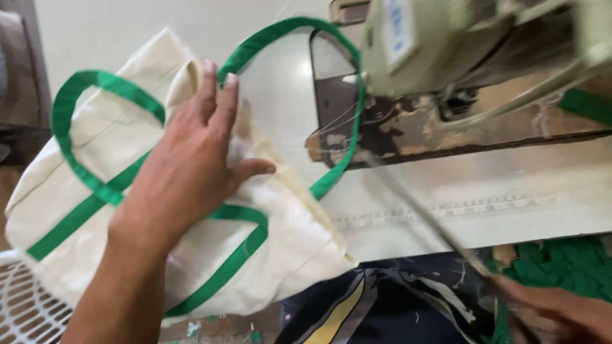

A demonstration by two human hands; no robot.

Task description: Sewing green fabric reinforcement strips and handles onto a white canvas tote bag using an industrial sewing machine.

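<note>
— Cream canvas, trimmed in green: that's the tote bag (95,172), lying half on the pale counter (510,191) and half hanging off its near-left edge.

— Who has it?

— The left hand (185,165) lies flat on top of it, fingers spread and pointing away, pressing the cloth near the bag's mouth. One green handle (76,127) loops out to the left; the other green handle (344,127) arcs up towards the sewing machine (459,51).

— And the right hand?

— The right hand (561,315) is low at the bottom right, blurred. It seems to grip a long thin thing, perhaps scissors (433,223), slanting up across the counter, but I can't tell for sure.

— Anything else around?

— Green fabric (567,261) heaped beside that hand, and a white wire basket (25,306) under the bag at the left.
</note>
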